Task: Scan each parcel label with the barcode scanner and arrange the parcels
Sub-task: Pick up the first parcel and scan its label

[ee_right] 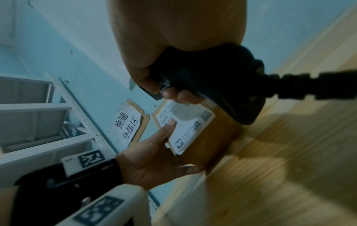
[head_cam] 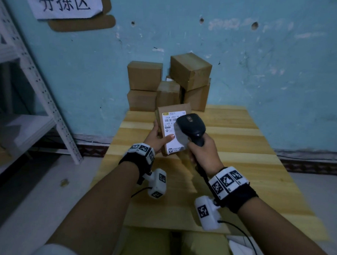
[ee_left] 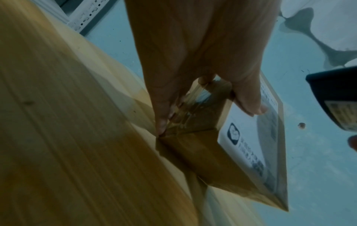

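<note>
The left hand point(head_cam: 156, 138) grips a labelled parcel point(head_cam: 171, 131) above the counter point(head_cam: 241, 155). The right hand point(head_cam: 203, 153) clasps the scanner point(head_cam: 192, 126), aimed at the label point(head_cam: 173, 127).

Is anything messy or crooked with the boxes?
Yes. In the pile of boxes at the wall, the top box sits twisted and tilted, not lined up with the ones under it. The parcel in the left hand looks fine, with the scanner in the right hand.
</note>
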Tool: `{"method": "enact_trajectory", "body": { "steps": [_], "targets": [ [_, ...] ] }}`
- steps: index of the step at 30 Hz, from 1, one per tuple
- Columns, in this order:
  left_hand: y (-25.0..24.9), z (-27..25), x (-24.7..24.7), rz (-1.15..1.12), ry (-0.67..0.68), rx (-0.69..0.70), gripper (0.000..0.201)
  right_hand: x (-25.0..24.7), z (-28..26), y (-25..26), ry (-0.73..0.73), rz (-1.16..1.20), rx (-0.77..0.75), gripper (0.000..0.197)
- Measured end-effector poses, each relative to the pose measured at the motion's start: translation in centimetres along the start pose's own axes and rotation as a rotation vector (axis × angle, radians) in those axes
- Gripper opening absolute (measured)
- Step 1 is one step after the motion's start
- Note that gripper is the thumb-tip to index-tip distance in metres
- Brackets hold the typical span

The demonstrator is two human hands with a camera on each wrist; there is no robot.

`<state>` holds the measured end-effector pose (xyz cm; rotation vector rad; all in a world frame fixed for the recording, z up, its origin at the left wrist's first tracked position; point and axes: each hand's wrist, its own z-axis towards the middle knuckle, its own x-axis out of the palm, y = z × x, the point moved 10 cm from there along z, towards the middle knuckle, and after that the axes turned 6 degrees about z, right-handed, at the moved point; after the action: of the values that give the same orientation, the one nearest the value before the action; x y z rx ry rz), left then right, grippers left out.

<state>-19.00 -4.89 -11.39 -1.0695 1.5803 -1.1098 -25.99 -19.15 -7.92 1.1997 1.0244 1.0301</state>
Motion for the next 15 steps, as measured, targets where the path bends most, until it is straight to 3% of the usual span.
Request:
{"method": "enact_trajectory", "body": {
  "steps": [8, 15],
  "targets": [
    [-0.2, 0.3, 0.0, 0.039, -0.002, 0.025, 0.092, 2.3, -1.0, -0.5, 0.081, -0.010, 0.030, 0.008],
    [-0.2, 0.3, -0.2, 0.172, 0.011, 0.050, 0.088, 3.0, -1.4, 0.1, 0.116, -0.015, 0.029, 0.009]
  ]
}}
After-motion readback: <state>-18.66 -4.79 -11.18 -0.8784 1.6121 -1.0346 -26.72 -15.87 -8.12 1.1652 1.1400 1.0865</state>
